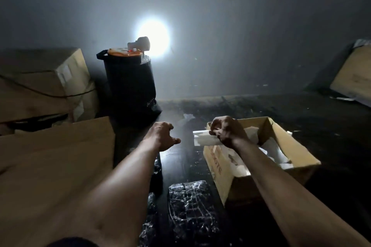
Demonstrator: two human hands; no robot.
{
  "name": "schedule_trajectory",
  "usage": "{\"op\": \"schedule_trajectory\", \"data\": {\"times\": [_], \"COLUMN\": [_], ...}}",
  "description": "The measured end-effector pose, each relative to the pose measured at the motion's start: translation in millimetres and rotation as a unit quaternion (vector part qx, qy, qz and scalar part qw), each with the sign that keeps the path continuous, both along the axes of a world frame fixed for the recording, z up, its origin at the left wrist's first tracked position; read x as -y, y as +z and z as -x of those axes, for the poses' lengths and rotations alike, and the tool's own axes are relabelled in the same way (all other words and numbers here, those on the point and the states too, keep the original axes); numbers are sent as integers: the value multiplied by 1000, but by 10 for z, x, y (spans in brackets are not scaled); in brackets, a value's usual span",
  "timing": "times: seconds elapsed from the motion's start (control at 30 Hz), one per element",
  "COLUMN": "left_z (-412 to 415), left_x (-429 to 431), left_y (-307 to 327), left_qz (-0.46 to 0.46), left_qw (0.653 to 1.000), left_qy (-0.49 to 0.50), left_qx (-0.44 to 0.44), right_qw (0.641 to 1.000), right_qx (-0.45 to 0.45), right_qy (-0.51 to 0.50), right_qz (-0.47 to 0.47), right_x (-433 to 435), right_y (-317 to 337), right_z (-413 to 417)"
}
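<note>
One foam piece (202, 139) is being gripped by the right hand (226, 132) over the rim of the box (218, 166), long axis pointing to nine o'clock; there the left hand (161, 136) is being held empty, fingers loose, above bare floor (180, 158).

The open brown cardboard box (222, 174) sits on the dark floor (261, 110) at the right, with white foam pieces (275, 150) in it. The right hand (226, 132) holds a white foam block (202, 138) over the box's left rim. The left hand (162, 135) hovers left of it. A black plastic-wrapped bundle (190, 206) lies nearer, between the 2 forearms. A flat brown cardboard sheet (56, 156) lies left, with stacked brown cardboard cartons (44, 82) behind it. A black cylindrical bin (130, 84) stands behind the hands, with a round orange lamp (125, 52) on top.
</note>
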State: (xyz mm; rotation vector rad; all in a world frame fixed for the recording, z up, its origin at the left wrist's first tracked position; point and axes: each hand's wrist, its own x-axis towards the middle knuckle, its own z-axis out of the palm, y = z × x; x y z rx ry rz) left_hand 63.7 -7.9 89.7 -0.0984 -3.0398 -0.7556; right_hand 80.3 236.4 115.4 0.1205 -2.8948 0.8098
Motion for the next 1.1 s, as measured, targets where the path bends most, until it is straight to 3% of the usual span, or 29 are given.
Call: {"op": "schedule_trajectory", "data": {"times": [0.43, 0.67, 1.1], "left_z": [-30, -88, -214], "left_x": [-1713, -2100, -2325], "left_y": [-167, -502, -1041], "left_qz": [39, 37, -200], "left_qw": [999, 998, 966], "left_qy": [-26, 30, 155], "left_qx": [23, 38, 52], "right_qw": [997, 997, 994], "right_qx": [30, 36, 93], "right_qy": [-53, -33, 37], "right_qz": [-43, -55, -50], "right_x": [-1494, -1939, -2232], "right_y": [-257, -426, -650], "right_z": [67, 143, 411]}}
